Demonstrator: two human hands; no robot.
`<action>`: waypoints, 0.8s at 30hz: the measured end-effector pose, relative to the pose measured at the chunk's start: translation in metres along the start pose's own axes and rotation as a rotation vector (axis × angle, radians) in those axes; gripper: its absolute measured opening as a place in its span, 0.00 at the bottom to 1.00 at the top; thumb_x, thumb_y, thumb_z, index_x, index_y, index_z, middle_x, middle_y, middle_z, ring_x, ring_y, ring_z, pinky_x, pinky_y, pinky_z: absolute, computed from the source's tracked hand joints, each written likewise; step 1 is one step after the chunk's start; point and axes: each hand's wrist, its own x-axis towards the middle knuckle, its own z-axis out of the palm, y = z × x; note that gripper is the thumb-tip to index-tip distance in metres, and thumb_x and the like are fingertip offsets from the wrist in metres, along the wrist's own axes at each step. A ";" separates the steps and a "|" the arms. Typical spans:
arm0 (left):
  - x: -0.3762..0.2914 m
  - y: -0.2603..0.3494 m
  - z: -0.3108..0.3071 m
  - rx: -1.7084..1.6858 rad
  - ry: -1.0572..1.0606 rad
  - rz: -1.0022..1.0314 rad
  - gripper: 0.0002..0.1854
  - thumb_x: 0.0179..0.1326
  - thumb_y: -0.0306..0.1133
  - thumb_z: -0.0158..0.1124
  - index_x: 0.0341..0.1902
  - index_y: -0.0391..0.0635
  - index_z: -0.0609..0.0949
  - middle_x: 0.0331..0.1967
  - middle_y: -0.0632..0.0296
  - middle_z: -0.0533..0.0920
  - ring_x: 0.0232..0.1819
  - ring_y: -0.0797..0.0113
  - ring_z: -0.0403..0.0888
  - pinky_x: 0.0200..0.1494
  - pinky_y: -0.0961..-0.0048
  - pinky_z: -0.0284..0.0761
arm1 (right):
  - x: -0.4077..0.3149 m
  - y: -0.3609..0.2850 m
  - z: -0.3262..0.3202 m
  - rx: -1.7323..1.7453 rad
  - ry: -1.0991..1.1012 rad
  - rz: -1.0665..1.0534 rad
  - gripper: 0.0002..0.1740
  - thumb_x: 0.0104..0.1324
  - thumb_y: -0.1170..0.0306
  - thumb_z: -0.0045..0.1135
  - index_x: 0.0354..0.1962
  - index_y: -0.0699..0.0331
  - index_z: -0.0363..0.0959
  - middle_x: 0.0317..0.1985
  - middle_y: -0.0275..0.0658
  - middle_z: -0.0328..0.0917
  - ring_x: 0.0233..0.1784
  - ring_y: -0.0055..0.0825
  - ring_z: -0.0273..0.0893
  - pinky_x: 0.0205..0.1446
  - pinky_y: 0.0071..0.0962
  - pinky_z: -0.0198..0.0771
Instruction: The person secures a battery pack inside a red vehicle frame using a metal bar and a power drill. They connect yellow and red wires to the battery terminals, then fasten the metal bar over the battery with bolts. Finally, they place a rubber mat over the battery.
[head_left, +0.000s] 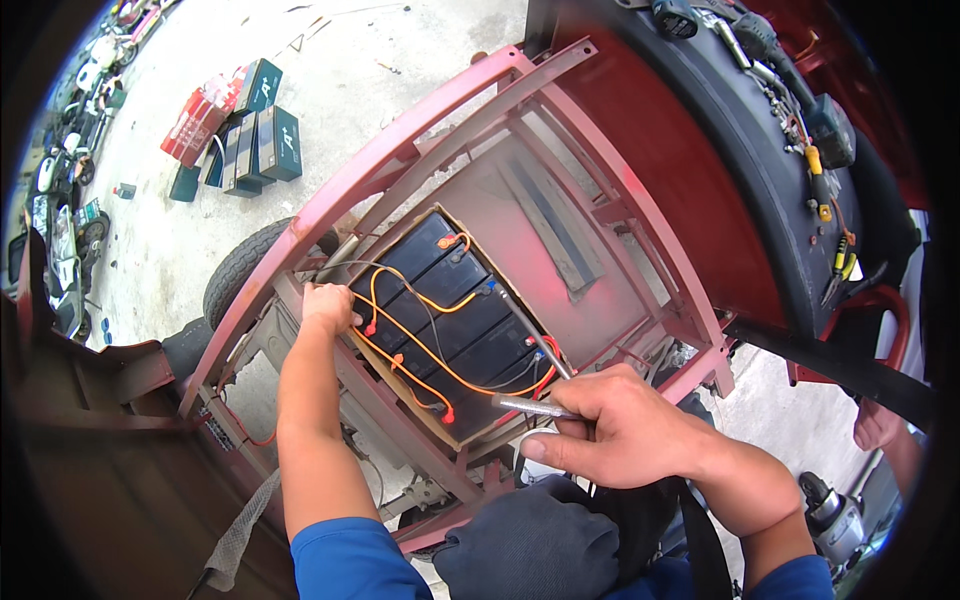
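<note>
Several black batteries (450, 307) stand side by side in a cardboard-lined bay of a red metal frame (450, 97). Orange cables (420, 352) with red and orange terminal covers run over them. My left hand (328, 306) is at the bay's left edge, its fingers curled by the orange cable and frame; whether it grips anything is unclear. My right hand (611, 427) is over the bay's near right corner, closed on a metal-shafted tool (536, 326) whose far end reaches a blue-marked terminal (489, 288). A second metallic rod (531, 406) projects from the same hand.
A black seat (757, 172) at right carries a cordless power tool (829, 131), sockets, screwdrivers and pliers (834, 281). Dark green batteries (279, 142) and a red box (196, 120) sit on the floor beyond a tire (244, 266). Another person's hand (876, 426) shows at far right.
</note>
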 end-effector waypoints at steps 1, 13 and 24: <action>0.003 -0.001 0.000 -0.008 -0.017 -0.009 0.20 0.57 0.55 0.81 0.47 0.57 0.93 0.49 0.61 0.93 0.57 0.61 0.90 0.69 0.55 0.67 | -0.001 0.003 -0.002 0.009 0.009 0.006 0.22 0.67 0.65 0.77 0.24 0.65 0.71 0.15 0.35 0.68 0.19 0.22 0.70 0.25 0.32 0.62; -0.004 0.009 0.004 0.056 0.031 -0.116 0.23 0.57 0.57 0.80 0.47 0.54 0.92 0.44 0.63 0.93 0.55 0.61 0.90 0.70 0.48 0.65 | 0.008 -0.023 0.006 -0.109 -0.113 0.056 0.26 0.68 0.59 0.75 0.23 0.66 0.69 0.18 0.40 0.67 0.21 0.37 0.70 0.28 0.38 0.64; 0.010 -0.009 -0.003 0.036 -0.116 0.047 0.17 0.61 0.51 0.78 0.51 0.61 0.92 0.54 0.65 0.92 0.62 0.61 0.87 0.69 0.55 0.74 | -0.002 0.003 0.014 -0.026 -0.132 0.067 0.27 0.67 0.56 0.72 0.23 0.68 0.71 0.22 0.51 0.76 0.29 0.54 0.81 0.34 0.45 0.74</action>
